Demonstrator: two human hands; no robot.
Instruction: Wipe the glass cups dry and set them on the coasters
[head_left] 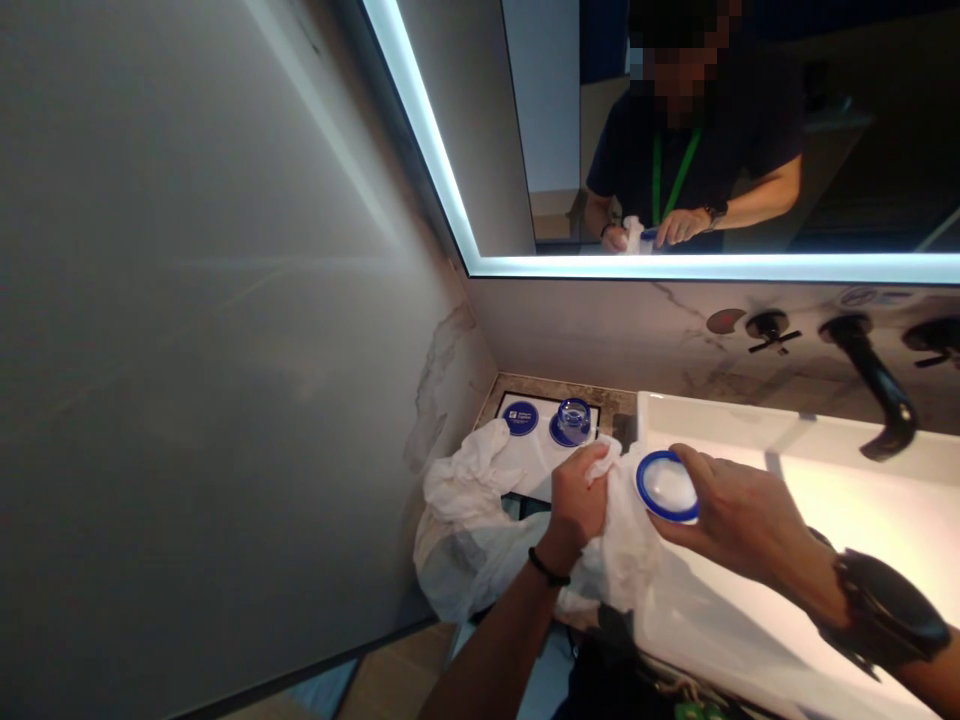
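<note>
My left hand is closed around a bunched part of a thin white cloth. The rest of the cloth hangs over the counter's front edge and trails to the left. In my right hand is a clear drinking glass with a blue rim, pinched between thumb and fingers over the basin's left side. Its round rim faces me, just right of the cloth. Behind my left hand, another glass stands on a round blue coaster. A second blue coaster with white print lies beside it.
Both coasters lie on a white tray with a dark edge. To the right is a white basin, with a black spout and cross handle on the wall. A lit mirror hangs above; a grey wall stands left.
</note>
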